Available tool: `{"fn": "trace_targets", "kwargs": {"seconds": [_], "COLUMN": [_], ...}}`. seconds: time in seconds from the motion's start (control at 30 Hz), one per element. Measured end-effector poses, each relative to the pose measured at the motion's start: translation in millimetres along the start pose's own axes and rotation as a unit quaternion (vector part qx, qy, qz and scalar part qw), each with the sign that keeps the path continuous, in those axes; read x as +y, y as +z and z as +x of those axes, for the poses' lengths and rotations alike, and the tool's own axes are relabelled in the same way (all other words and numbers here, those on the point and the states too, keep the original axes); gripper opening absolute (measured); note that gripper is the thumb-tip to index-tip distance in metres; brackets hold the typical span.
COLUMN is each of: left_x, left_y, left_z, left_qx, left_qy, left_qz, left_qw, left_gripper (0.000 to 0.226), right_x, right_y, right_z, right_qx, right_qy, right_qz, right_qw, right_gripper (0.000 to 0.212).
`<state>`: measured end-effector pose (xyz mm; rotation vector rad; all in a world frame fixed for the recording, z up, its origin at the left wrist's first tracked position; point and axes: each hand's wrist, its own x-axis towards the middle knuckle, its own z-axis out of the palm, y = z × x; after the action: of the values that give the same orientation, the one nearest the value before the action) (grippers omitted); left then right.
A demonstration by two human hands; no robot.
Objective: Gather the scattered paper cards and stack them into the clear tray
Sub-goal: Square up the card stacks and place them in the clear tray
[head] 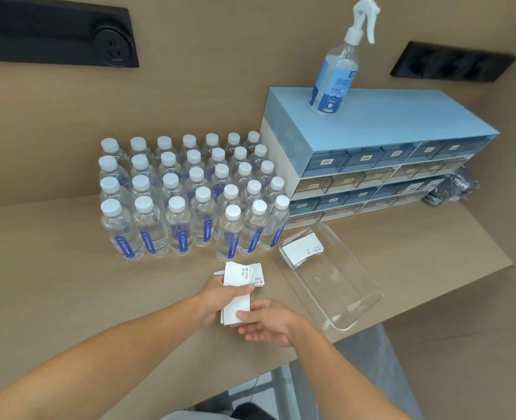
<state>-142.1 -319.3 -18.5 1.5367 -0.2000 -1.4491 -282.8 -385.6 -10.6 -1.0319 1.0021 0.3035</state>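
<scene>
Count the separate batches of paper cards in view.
3. One stack lies in the clear tray's far corner; a held batch sits between left hand and right hand; loose cards lie on the table behind them. Hands may hide more.

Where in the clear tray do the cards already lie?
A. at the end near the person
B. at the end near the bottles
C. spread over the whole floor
B: the cards sit at the tray's far end, beside the bottles; the rest is bare.
</scene>
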Motion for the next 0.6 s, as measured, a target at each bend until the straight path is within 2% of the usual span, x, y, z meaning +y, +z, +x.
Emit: {"fn": "trace_targets", "kwargs": {"seconds": [0.07,0.2,0.37,0.47,0.53,0.6], "left_x": [-4,5,21,27,29,31], "left_y": [1,0,1,10,19,27], "left_z": [2,8,9,8,7,7], "left_qx": [-0.039,-0.044,-0.018,-0.025,-0.029,-0.015], "left_qy": [0.006,0.043,0.061,0.067,0.082,0.083], "left_qz": [0.065,0.189,0.318,0.356,0.406,0.421], "left_qw": [0.997,0.980,0.946,0.932,0.910,0.903], "left_gripper": [0.045,0.053,0.052,0.046,0.050,0.047], "right_x": [0,-10,-43,-62,-70,-73], "right_y": [7,8,-31,-49,-49,-46], "right_z": [2,4,-2,-1,4,11], "right_qx": [-0.004,-0.017,-0.046,-0.001,0.032,0.079], "right_qy": [-0.003,0.018,0.059,0.005,-0.039,-0.071], "right_qz": [0.012,-0.045,-0.099,-0.040,-0.016,0.005], "right_qw": [1.000,0.999,0.992,0.999,0.999,0.994], "right_gripper": [0.011,0.016,0.040,0.060,0.060,0.047]}}
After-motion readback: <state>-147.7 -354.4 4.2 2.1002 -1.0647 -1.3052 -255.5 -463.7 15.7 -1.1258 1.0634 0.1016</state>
